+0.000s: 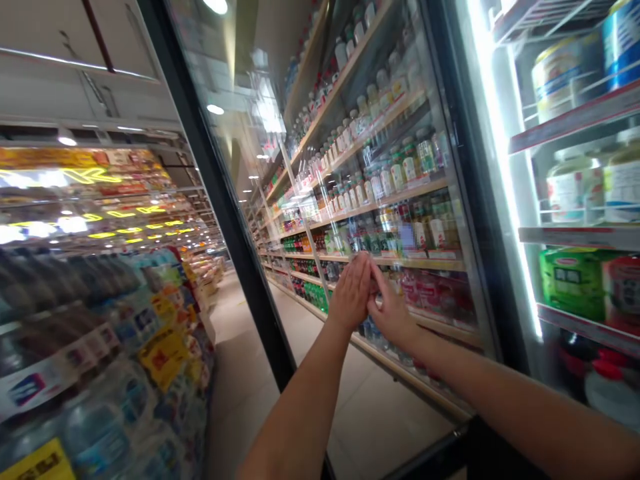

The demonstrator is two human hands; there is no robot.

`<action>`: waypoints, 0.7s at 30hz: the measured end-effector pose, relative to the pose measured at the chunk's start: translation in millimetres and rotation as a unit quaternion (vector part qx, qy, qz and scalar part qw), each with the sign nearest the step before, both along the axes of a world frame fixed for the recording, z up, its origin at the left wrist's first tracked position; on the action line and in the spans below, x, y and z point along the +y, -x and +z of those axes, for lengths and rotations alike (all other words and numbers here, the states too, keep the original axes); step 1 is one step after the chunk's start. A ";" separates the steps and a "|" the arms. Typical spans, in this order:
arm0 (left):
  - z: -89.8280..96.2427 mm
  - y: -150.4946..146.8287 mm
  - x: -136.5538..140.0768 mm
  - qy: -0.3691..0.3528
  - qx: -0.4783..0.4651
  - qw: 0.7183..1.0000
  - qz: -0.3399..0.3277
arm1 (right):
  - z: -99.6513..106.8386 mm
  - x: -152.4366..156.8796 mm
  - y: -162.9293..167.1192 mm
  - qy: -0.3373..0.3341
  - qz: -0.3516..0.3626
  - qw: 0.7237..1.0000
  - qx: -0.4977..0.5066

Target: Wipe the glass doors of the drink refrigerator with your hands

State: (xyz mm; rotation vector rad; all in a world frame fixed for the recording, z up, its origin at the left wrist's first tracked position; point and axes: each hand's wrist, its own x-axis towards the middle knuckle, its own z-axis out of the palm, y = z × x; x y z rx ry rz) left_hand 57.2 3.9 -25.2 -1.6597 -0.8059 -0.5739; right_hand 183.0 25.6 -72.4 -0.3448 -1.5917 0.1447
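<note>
A black-framed glass door (pixel 320 120) stands tilted across the middle of the head view. My left hand (pixel 353 290) is raised before the glass, fingers straight and close together. Beside it on the right, my right hand (pixel 393 313) has its index finger stretched up toward the left fingertips. Its thumb points at the left hand, and its other fingers are partly hidden. The fingertips of both hands meet or nearly meet. Nothing shows in either hand, and whether they touch the glass I cannot tell.
Bottles on long shelves (pixel 370 193) appear in the glass. On the right, a lit cooler holds jars (pixel 575 187) and a green pack (pixel 573 283). Stacked water bottles (pixel 95 427) with yellow signs line the left. A tiled aisle (pixel 233 360) runs between.
</note>
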 end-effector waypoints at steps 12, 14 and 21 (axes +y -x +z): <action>2.0 4.2 1.3 0.026 -0.022 0.998 -0.050 | -2.3 15.5 8.9 0.008 0.034 0.999 -0.032; 0.9 6.0 -2.5 0.025 -0.020 0.999 -0.042 | -1.9 15.7 10.3 0.001 0.026 0.999 -0.035; -30.1 23.5 -28.8 -0.004 -0.045 0.996 0.075 | -2.7 10.1 12.8 -0.039 -0.051 0.993 -0.095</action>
